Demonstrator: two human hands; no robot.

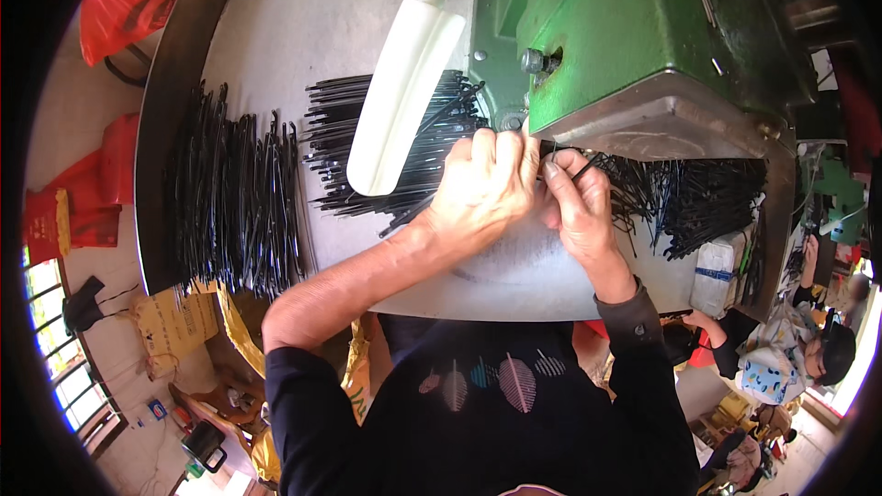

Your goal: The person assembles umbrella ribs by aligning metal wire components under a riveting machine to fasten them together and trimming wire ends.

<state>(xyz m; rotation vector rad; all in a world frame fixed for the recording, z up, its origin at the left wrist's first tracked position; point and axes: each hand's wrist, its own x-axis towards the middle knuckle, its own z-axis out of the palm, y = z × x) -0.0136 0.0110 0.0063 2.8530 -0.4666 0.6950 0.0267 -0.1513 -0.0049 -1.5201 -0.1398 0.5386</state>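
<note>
Both my hands meet at the lower edge of the green machine [625,46]. My right hand [581,207] pinches a thin black rod [590,166] between thumb and fingers. My left hand [487,179] is closed beside it, its fingertips against the machine's edge; what they hold, if anything, is hidden. Just left of that hand, a pile of thin black rods [344,142] lies on the metal table [266,28], partly under a white lamp [404,92]. More black rods [707,202] are heaped to the right of my right hand.
A long bundle of black rods [234,193] lies at the table's left, by its raised dark rim [165,129]. A white taped block [717,276] sits near the right edge. Red bags [129,5] are at the far left. Another person [781,354] is at the right.
</note>
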